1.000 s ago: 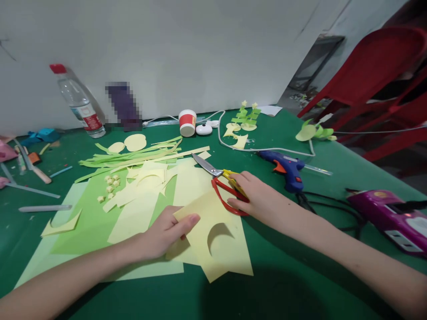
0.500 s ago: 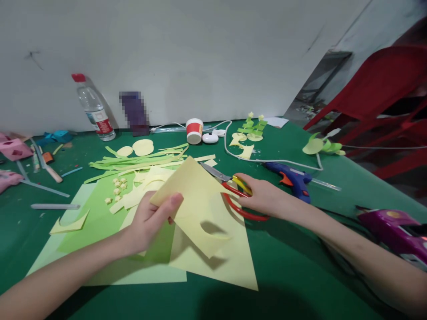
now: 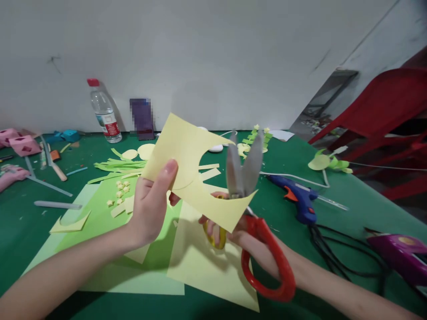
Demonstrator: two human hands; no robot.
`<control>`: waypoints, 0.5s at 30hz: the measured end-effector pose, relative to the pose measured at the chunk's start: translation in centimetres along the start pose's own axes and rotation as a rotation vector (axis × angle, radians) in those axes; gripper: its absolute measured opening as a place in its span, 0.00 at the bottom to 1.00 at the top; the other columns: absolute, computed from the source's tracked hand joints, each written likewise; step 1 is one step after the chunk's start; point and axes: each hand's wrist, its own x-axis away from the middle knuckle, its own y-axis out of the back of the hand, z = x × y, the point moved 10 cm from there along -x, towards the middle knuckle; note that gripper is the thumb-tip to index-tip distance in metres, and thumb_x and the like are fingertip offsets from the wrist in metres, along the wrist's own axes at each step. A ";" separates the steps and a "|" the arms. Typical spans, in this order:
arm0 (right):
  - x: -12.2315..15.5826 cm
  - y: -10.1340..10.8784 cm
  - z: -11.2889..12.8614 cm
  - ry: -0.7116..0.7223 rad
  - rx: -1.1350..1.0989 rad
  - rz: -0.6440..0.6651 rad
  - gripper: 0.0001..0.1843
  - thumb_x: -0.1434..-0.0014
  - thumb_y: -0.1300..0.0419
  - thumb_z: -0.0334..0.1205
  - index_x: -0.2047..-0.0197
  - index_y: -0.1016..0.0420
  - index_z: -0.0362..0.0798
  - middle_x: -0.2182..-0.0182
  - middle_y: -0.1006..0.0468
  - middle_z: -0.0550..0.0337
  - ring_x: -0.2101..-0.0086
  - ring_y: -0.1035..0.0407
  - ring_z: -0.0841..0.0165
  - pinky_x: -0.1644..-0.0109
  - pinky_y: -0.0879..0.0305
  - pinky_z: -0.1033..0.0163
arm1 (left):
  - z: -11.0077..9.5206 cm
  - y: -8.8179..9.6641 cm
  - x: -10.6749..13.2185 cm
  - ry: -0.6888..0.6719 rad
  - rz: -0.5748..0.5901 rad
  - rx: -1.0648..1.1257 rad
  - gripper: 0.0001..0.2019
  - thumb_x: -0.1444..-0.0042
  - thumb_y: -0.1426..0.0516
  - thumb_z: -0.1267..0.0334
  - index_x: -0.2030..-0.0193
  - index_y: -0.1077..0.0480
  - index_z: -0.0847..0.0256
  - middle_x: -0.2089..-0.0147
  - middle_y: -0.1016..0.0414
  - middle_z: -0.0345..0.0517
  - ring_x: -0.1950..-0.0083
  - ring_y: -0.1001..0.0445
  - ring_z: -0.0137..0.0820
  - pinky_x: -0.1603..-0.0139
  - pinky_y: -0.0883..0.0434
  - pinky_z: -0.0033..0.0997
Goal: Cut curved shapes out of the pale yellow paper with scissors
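Note:
My left hand [image 3: 150,211] pinches a pale yellow paper piece [image 3: 176,149] between thumb and fingers, held up above the table. A round notch is cut into the paper's right side, and a thin curved line shows on it. My right hand [image 3: 255,246] grips scissors [image 3: 251,164] with one red and one yellow handle loop. Their blades are spread and point upward, beside the notch. The paper's lower corner hides part of the handles and right fingers. Beneath lie a yellow sheet [image 3: 213,266], green sheets [image 3: 133,280] and several small paper stars [image 3: 120,194].
Green paper strips [image 3: 115,168] lie behind my left hand. A water bottle [image 3: 107,120] and a phone [image 3: 142,118] stand against the wall. To the right are a blue glue gun [image 3: 296,195], its black cord [image 3: 333,249] and a purple tool [image 3: 400,253].
The paper has been raised and turned, so its cut notch now faces right. The scissors have swung upright with blades spread, and my right hand has moved lower, partly behind the paper.

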 end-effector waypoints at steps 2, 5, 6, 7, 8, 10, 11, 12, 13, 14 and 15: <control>0.1 0.4 -0.5 -0.063 0.212 -0.025 0.10 0.47 0.54 0.40 0.62 0.39 0.48 0.70 0.28 0.54 0.70 0.31 0.63 0.67 0.34 0.58 | -0.2 0.0 -0.2 -0.035 0.006 0.069 0.15 0.48 0.46 0.51 0.77 0.35 0.59 0.81 0.41 0.37 0.83 0.43 0.23 0.85 0.44 0.24; 0.4 2.7 -2.1 -0.278 0.686 -0.114 0.14 0.43 0.56 0.44 0.59 0.39 0.46 0.72 0.27 0.53 0.73 0.31 0.60 0.72 0.38 0.58 | 0.8 0.4 -0.3 -0.015 0.029 0.124 0.13 0.49 0.45 0.52 0.74 0.32 0.59 0.80 0.39 0.37 0.83 0.43 0.22 0.85 0.44 0.24; 0.6 3.4 -2.5 -0.347 0.864 -0.127 0.13 0.43 0.55 0.43 0.59 0.38 0.45 0.70 0.27 0.51 0.72 0.30 0.59 0.71 0.38 0.58 | 1.5 0.5 -0.2 0.019 0.044 0.125 0.13 0.49 0.45 0.52 0.74 0.31 0.59 0.79 0.39 0.37 0.82 0.42 0.22 0.85 0.43 0.23; 0.7 4.0 -2.9 -0.399 1.019 -0.134 0.12 0.44 0.54 0.40 0.59 0.36 0.44 0.68 0.26 0.48 0.70 0.30 0.57 0.70 0.39 0.57 | 2.4 0.6 0.0 0.064 0.066 0.121 0.13 0.49 0.45 0.51 0.74 0.31 0.59 0.79 0.38 0.36 0.81 0.42 0.22 0.84 0.44 0.23; 0.8 4.4 -3.2 -0.429 1.132 -0.140 0.12 0.44 0.52 0.37 0.58 0.35 0.42 0.65 0.27 0.46 0.68 0.29 0.55 0.68 0.39 0.57 | 3.3 0.5 0.3 0.102 0.093 0.116 0.14 0.48 0.45 0.51 0.75 0.32 0.59 0.79 0.39 0.36 0.80 0.42 0.22 0.84 0.44 0.22; 0.9 4.6 -3.9 -0.464 1.240 -0.147 0.15 0.45 0.52 0.33 0.56 0.34 0.38 0.65 0.27 0.44 0.68 0.29 0.53 0.69 0.39 0.55 | 5.0 0.3 1.0 0.164 0.144 0.101 0.15 0.48 0.45 0.52 0.78 0.33 0.61 0.80 0.39 0.36 0.81 0.43 0.21 0.84 0.46 0.21; 1.0 4.6 -4.4 -0.477 1.248 -0.141 0.16 0.45 0.52 0.34 0.55 0.34 0.37 0.66 0.27 0.44 0.69 0.29 0.53 0.69 0.38 0.55 | 5.8 0.1 1.4 0.189 0.171 0.093 0.17 0.48 0.46 0.51 0.79 0.35 0.61 0.82 0.40 0.35 0.81 0.44 0.21 0.84 0.47 0.21; 1.1 4.5 -4.7 -0.480 1.245 -0.134 0.18 0.45 0.51 0.35 0.53 0.34 0.36 0.66 0.27 0.44 0.69 0.29 0.53 0.69 0.37 0.54 | 6.5 -0.1 1.7 0.212 0.193 0.085 0.18 0.47 0.46 0.52 0.81 0.36 0.62 0.82 0.41 0.35 0.82 0.46 0.21 0.83 0.47 0.22; 1.4 4.5 -4.9 -0.473 1.244 -0.125 0.20 0.44 0.50 0.37 0.50 0.36 0.35 0.65 0.28 0.44 0.68 0.29 0.53 0.68 0.36 0.54 | 7.1 -0.3 2.0 0.232 0.213 0.076 0.19 0.47 0.47 0.52 0.82 0.38 0.62 0.83 0.43 0.34 0.82 0.47 0.20 0.83 0.48 0.22; 1.7 4.5 -4.7 -0.444 1.241 -0.124 0.23 0.45 0.48 0.39 0.48 0.37 0.35 0.62 0.28 0.43 0.66 0.29 0.53 0.67 0.35 0.54 | 7.6 -0.5 2.3 0.249 0.230 0.066 0.20 0.46 0.47 0.52 0.83 0.40 0.62 0.84 0.45 0.33 0.82 0.49 0.20 0.82 0.48 0.22; 2.2 4.6 -4.1 -0.382 1.236 -0.138 0.25 0.45 0.47 0.40 0.46 0.38 0.37 0.59 0.28 0.42 0.62 0.30 0.52 0.65 0.34 0.53 | 8.1 -0.7 2.5 0.263 0.243 0.057 0.21 0.46 0.48 0.52 0.84 0.41 0.62 0.84 0.47 0.33 0.82 0.50 0.21 0.82 0.49 0.23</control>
